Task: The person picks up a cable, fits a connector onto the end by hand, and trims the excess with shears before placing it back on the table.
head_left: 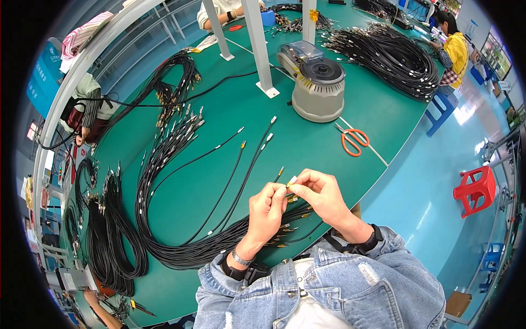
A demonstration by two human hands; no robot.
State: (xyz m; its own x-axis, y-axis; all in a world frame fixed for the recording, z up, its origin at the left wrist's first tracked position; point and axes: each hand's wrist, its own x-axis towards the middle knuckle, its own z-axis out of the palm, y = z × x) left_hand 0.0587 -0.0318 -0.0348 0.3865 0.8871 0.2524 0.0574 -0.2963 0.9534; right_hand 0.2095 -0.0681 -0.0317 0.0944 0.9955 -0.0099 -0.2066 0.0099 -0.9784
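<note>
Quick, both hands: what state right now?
Left hand: closed, fingertips at a small white-and-yellow piece; whether it grips it can't be told.
Right hand: closed, thumb and finger pinching that piece.

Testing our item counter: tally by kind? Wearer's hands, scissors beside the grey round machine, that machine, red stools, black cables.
Left hand and right hand: 2
Orange-handled scissors: 1
Grey round machine: 1
Red stool: 1
Black cables: too overlapped to count
Total, cables aside: 5
</note>
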